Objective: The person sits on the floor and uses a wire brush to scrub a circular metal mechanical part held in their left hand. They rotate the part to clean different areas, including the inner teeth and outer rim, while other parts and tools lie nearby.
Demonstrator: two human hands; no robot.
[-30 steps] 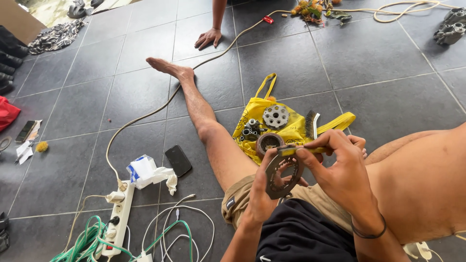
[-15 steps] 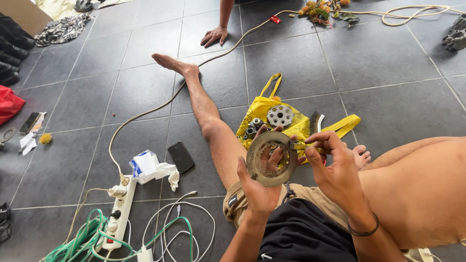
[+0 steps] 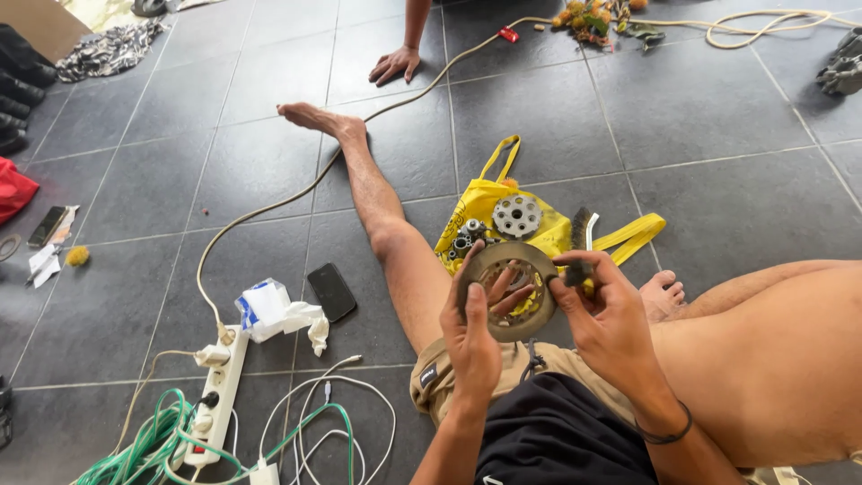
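On the grey tiled floor [image 3: 700, 117], a white power strip [image 3: 215, 395] and a black phone [image 3: 331, 291] are lying toward its left side. The left hand [image 3: 474, 337] is gripping a round metal clutch plate [image 3: 508, 289] from behind, fingers curled through its centre, above the lap. The right hand [image 3: 606, 314] is pinching a small dark brush [image 3: 577, 269] against the plate's right rim. Just beyond, a yellow bag [image 3: 489, 202] is carrying a drilled metal disc [image 3: 516, 216].
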